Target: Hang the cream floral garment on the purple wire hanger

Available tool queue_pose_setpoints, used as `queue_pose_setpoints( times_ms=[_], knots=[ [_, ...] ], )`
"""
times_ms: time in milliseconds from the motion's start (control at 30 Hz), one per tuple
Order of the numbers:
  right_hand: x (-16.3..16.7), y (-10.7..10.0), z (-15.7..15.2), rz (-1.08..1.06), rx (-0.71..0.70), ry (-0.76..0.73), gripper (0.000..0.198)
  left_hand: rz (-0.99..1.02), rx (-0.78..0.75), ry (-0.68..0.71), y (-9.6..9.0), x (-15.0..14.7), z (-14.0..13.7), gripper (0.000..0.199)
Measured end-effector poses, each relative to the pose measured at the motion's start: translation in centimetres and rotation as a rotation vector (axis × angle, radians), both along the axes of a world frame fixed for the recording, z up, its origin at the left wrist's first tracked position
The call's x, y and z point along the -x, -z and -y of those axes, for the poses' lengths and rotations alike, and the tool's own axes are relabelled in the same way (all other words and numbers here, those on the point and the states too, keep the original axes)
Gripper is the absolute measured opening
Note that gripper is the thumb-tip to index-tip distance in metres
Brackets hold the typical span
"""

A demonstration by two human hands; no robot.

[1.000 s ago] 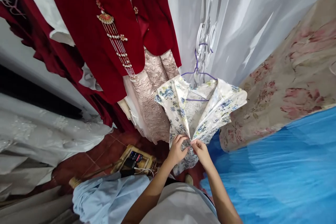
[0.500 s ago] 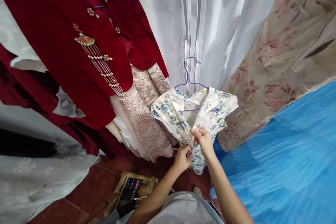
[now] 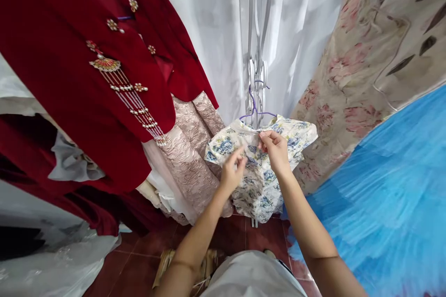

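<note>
One floral blouse [image 3: 257,174], hung lengthwise downward on purple hanger [image 3: 254,109]; remotely I list right hand [image 3: 276,149] nearer the neckline [image 3: 250,130], fingertips pinching its edge; left hand [image 3: 232,171] lower, before the front, fingers parted.

From where I stand, the right hand [image 3: 277,153] has climbed from the lower front of the floral garment [image 3: 268,190] to its neckline, and now it pinches the edge there, just below the lower bar of the purple hanger [image 3: 255,111]. The left hand [image 3: 232,171] has also risen, from the lower front to the chest part, its fingers blurred and slightly parted. The deep V-shaped opening has become closed, and its two edges meet. On the wooden stool [image 3: 163,262], the phone is no longer visible.
</note>
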State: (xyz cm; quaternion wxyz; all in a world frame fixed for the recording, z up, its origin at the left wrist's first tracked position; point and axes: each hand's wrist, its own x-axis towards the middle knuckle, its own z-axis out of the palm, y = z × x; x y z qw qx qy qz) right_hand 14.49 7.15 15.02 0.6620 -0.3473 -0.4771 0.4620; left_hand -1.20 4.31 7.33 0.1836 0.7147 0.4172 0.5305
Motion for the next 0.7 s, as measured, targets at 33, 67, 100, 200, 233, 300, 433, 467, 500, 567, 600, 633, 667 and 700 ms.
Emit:
queue_pose_setpoints(
  times_ms=[33,67,100,200,233,300,433,467,500,567,600,633,667,700],
  knots=[
    [0.0,0.1,0.2,0.012,-0.014,0.012,0.028,-0.047,-0.051,0.011,-2.9,0.3,-1.1,0.044],
    [0.0,0.1,0.4,0.029,-0.030,0.024,0.028,-0.122,-0.076,0.035,-5.5,0.4,-2.1,0.043],
    [0.0,0.1,0.5,0.051,-0.046,0.038,0.027,-0.225,-0.090,0.048,-7.5,0.4,-3.0,0.039],
    [-0.3,0.0,0.4,0.117,-0.086,0.070,0.027,-0.492,-0.152,0.041,-10.8,-0.5,-4.7,0.023],
    [-0.4,0.1,0.2,0.136,-0.095,0.078,0.027,-0.531,-0.180,0.033,-11.1,-0.9,-4.9,0.024],
    [-0.4,0.5,-0.3,0.172,-0.102,0.096,0.027,-0.515,-0.241,0.026,-11.2,-1.6,-5.1,0.026],
    [-0.1,3.1,-0.8,0.267,-0.042,0.106,0.027,-0.255,-0.350,-0.004,-12.0,-1.4,-5.1,0.028],
    [0.0,4.1,-0.6,0.295,-0.010,0.090,0.028,-0.174,-0.362,-0.041,-12.4,-0.6,-5.2,0.028],
    [0.0,5.2,-0.2,0.319,0.026,0.067,0.029,-0.098,-0.365,-0.090,-12.9,0.5,-5.4,0.029],
    [0.0,7.5,1.0,0.350,0.091,0.006,0.030,0.022,-0.355,-0.184,-13.3,3.6,-6.1,0.032],
    [0.0,8.6,1.8,0.357,0.115,-0.028,0.031,0.069,-0.338,-0.207,-13.1,5.4,-6.7,0.033],
    [0.1,9.7,2.6,0.362,0.132,-0.065,0.031,0.123,-0.318,-0.214,-12.6,7.2,-7.2,0.034],
    [0.2,10.7,3.4,0.361,0.145,-0.103,0.032,0.198,-0.284,-0.207,-11.7,8.9,-7.8,0.035],
    [0.4,11.5,4.0,0.361,0.152,-0.147,0.032,0.310,-0.232,-0.205,-10.5,10.3,-8.3,0.036]
  ],
)
